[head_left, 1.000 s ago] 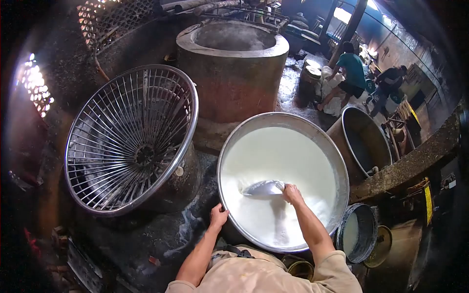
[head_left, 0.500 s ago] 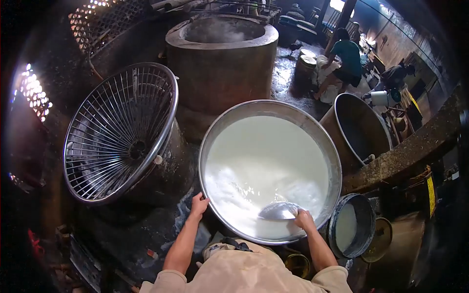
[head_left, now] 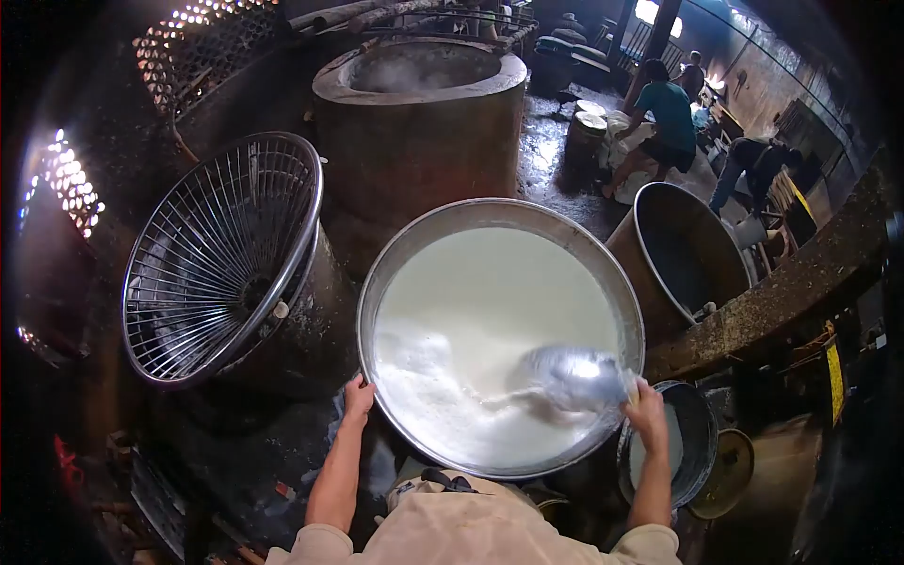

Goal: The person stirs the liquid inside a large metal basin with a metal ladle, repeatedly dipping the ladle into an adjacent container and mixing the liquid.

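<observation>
A wide round metal vat (head_left: 633,301) full of white liquid (head_left: 490,301) stands in front of me. My left hand (head_left: 358,399) has its fingers closed on the rim at the vat's left side. In my right hand (head_left: 645,412), near the right rim, is the handle of a shiny metal scoop (head_left: 574,375). The scoop is blurred by motion, low over or in the liquid, which is foamy at the lower left.
Left stands a tilted metal-barred basket (head_left: 315,198) on a drum. Behind is a steaming round stove (head_left: 424,151). An open metal vat (head_left: 673,254) and a bucket (head_left: 697,424) are at right. Several people are at the back right, one in a teal shirt (head_left: 667,108).
The scoop and my right hand have moved right, toward the vat's right rim. My left hand still holds the rim. The whole view has shifted, so the vat sits further left.
</observation>
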